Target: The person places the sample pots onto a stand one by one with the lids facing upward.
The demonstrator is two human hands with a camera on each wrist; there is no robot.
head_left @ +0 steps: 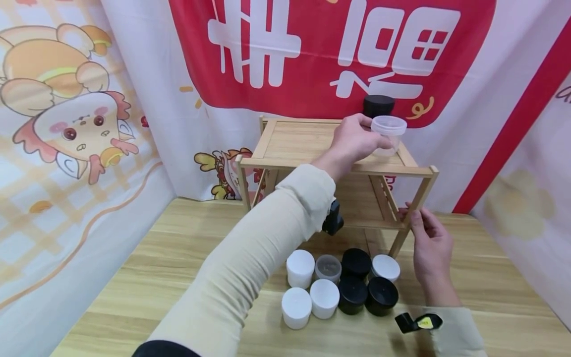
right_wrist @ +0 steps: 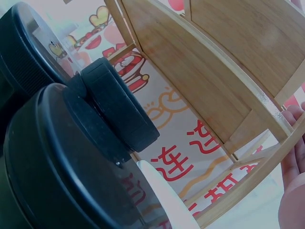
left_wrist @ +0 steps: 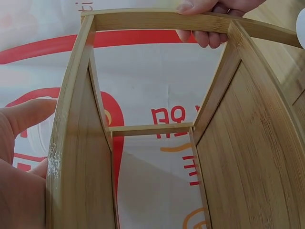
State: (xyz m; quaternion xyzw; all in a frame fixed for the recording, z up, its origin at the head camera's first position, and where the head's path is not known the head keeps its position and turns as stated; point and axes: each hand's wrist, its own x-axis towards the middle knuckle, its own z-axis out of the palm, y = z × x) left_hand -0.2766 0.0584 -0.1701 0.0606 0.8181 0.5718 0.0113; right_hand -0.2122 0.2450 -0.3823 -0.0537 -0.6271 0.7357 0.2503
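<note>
My left hand [head_left: 352, 140] reaches over the top board of a small two-tier bamboo shelf [head_left: 303, 141] and grips a clear plastic jar [head_left: 389, 126] with a translucent lid. The jar is upright over the board's right end, its lower part partly covered by the fingers. Just behind it on that board is a black jar [head_left: 378, 105]. In the left wrist view the left hand [left_wrist: 19, 143] is at the board's edge. My right hand [head_left: 431, 248] holds the shelf's front right leg, thumb in front and fingers behind; the right wrist view shows this hand [right_wrist: 295, 167] at the frame.
In front of the shelf, two rows of jars stand on the wooden table [head_left: 178, 277]: several with white lids [head_left: 296, 303], several black ones [head_left: 381, 293] and a translucent one [head_left: 328, 267]. Printed cloth [head_left: 285, 94] hangs close behind the shelf and along both sides.
</note>
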